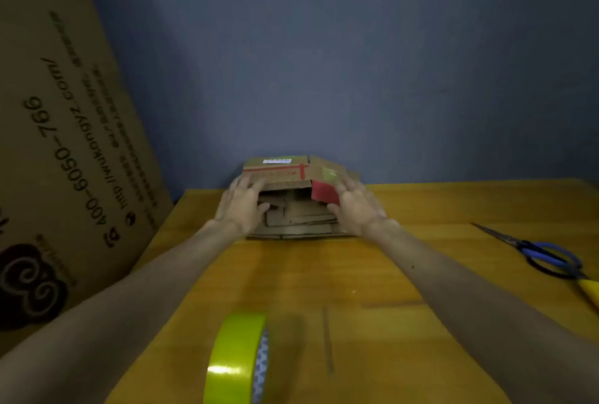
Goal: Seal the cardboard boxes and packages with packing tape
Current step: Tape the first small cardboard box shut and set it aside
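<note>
A small cardboard box (pixel 285 170) with red stripes and a white label sits on a stack of flattened cardboard (pixel 301 225) at the far side of the wooden table (pixel 372 274). My left hand (pixel 241 205) holds the box's left side, fingers curled over its upper edge. My right hand (pixel 355 205) grips the right side, beside a red flap (pixel 324 191). The box's near side is open, with cardboard pieces showing inside. A roll of yellow-green packing tape (pixel 236 361) stands on edge at the table's near side, untouched.
Blue-handled scissors (pixel 538 251) lie at the table's right edge, next to a yellow handle (pixel 590 288). A large printed cardboard carton (pixel 64 144) leans on the left. A blue wall rises behind the table.
</note>
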